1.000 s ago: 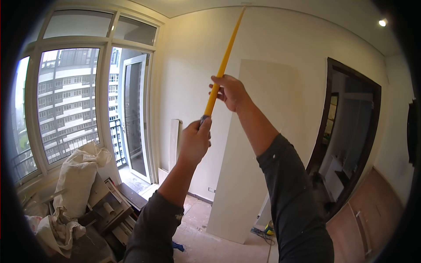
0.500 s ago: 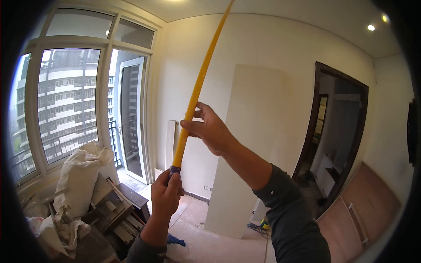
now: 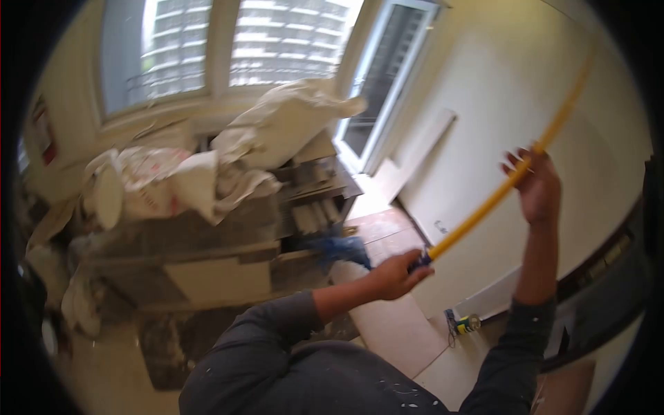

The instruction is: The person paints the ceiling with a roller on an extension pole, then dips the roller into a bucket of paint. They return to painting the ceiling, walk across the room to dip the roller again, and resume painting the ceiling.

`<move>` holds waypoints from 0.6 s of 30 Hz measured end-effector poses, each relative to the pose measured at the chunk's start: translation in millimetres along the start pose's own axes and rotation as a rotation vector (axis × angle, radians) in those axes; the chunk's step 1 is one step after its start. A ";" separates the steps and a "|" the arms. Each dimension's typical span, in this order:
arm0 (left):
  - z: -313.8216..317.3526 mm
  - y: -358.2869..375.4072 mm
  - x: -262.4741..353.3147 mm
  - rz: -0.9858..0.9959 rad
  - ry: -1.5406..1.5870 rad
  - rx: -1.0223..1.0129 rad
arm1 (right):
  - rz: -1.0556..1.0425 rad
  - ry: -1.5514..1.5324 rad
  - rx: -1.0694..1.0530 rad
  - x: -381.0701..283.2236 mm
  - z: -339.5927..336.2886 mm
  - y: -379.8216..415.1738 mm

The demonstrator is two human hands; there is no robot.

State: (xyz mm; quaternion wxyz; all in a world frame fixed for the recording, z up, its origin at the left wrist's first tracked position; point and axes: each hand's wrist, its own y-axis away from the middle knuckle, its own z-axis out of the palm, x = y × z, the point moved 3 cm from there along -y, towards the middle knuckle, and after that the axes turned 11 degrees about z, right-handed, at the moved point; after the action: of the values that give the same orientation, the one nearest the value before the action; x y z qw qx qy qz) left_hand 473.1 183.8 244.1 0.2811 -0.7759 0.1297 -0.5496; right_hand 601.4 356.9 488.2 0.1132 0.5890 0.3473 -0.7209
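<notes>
A long yellow pole (image 3: 481, 211) slants up to the right and blurs towards its far end. My left hand (image 3: 393, 277) is closed around the dark fitting (image 3: 419, 261) at its lower end. Farther up, my right hand (image 3: 541, 190) grips the shaft, with the fingers curled round it and partly hidden. Whatever the pole's upper tip carries cannot be made out. Behind it stands a pale wall (image 3: 477, 131).
Whitish sacks (image 3: 277, 124) lie heaped on stacked boards and furniture pieces (image 3: 214, 277) at left. A blue plastic bag (image 3: 346, 249) hangs beside them. A yellow-green tool (image 3: 468, 324) with a cord sits low by the wall. The glass door (image 3: 380, 76) stands beyond.
My view has swung left and down. The pole has tipped from nearly upright to a slant rightwards, and both hands have kept hold of it while moving farther apart.
</notes>
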 end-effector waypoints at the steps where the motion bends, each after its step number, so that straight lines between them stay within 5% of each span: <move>1: 5.1 28.3 -18.7 -0.024 -0.004 -0.110 | 0.010 -0.058 -0.014 5.0 -15.2 -5.6; 7: 21.0 213.2 -140.3 -0.372 -0.189 -0.415 | 0.090 -0.206 -0.006 43.2 -122.8 -15.7; 11: 2.2 352.2 -192.2 -0.681 -0.310 -0.487 | 0.109 -0.241 0.179 54.2 -191.6 1.5; 18: -54.4 514.0 -169.0 -1.019 -0.705 -0.529 | 0.263 -0.214 0.588 128.7 -356.9 105.6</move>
State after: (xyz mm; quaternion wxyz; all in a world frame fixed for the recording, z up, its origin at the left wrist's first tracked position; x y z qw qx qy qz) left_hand 416.8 -161.5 -172.3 -0.1874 -0.9159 -0.2219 -0.2772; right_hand 900.7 537.5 306.8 0.0661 0.5571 0.0317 -0.8272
